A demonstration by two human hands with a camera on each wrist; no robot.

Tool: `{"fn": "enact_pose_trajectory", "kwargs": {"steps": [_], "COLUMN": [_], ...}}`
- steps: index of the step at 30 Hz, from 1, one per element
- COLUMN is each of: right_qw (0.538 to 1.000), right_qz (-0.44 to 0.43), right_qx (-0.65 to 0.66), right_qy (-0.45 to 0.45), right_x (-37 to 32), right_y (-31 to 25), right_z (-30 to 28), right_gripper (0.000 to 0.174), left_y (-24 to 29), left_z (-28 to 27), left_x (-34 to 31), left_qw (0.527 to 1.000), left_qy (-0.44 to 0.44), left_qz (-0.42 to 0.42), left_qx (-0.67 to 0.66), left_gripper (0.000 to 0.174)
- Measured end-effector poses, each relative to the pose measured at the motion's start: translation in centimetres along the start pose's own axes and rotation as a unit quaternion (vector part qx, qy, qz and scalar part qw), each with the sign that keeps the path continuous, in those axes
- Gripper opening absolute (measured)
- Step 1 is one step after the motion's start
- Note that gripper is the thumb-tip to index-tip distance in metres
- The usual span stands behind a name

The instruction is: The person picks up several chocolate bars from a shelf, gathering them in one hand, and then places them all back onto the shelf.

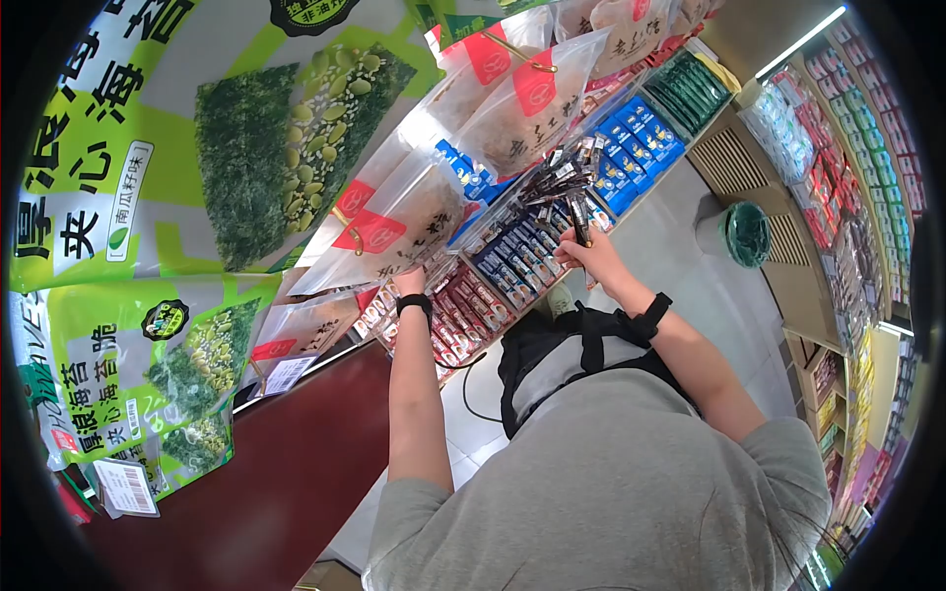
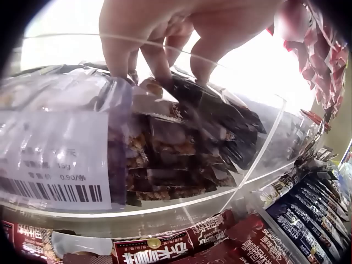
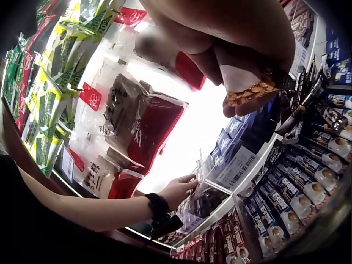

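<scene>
Reaching down into a clear bin [image 2: 242, 184] of dark snack packets [image 2: 170, 135], the left hand [image 1: 410, 283] [image 2: 176, 27] has a black packet [image 2: 201, 102] between thumb and fingers. The packet's lower part lies over the others. In the right wrist view the same hand [image 3: 180, 192] is at the bin's edge. Farther right, the right hand [image 1: 599, 261] [image 3: 231, 33] grips a dark-wrapped packet [image 1: 579, 219] upright above the shelf; a clear part of its wrapper shows brown, lumpy contents [image 3: 250, 94]. Part of this packet is hidden by the fingers.
Red packets [image 1: 465, 317] and dark blue packets [image 1: 517, 258] stand in rows along the front. Blue packs [image 1: 631, 148] fill a farther bin. Large hanging bags [image 1: 537, 98] crowd above the left hand. A lined waste bin [image 1: 746, 236] stands on the floor, right.
</scene>
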State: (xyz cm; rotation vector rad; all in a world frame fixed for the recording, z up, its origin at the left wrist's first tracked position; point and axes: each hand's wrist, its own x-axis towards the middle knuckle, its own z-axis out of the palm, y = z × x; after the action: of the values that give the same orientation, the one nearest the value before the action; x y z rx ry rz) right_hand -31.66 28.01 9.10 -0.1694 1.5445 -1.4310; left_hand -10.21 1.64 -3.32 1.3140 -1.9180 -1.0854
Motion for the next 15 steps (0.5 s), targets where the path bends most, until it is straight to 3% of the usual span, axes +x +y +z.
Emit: {"fn": "enact_pose_trajectory", "kwargs": {"steps": [3,5,6,8,15], "right_qw": [1.000,1.000,1.000,1.000,1.000], "right_qz": [0.002,0.004,0.002,0.001,-0.005], "right_qx": [0.000,0.000,0.000,0.000,-0.005], "right_qy": [-0.002,-0.001,-0.002,-0.003,-0.002], "right_x": [0.0,0.0,0.0,0.0,-0.2], "right_y": [0.0,0.0,0.0,-0.1,-0.2], "right_z": [0.0,0.0,-0.1,0.0,0.0], "right_gripper": [0.011,0.011,0.011,0.011,0.011], "left_y": [0.3,0.6,0.7,6.0,2.3], "left_z": [0.0,0.0,0.0,-0.6,-0.4], "left_x": [-0.2,-0.1,-0.3,-1.2,-0.5], "left_qw": [0.994,0.997,0.997,0.963,0.972], "left_qy": [0.019,0.003,0.003,-0.042,-0.105], "left_qz": [-0.053,0.025,0.024,-0.169,-0.015], "left_qx": [0.090,0.077,0.077,0.206,0.211], "left_gripper": [0.039,0.039,0.039,0.040,0.038]}}
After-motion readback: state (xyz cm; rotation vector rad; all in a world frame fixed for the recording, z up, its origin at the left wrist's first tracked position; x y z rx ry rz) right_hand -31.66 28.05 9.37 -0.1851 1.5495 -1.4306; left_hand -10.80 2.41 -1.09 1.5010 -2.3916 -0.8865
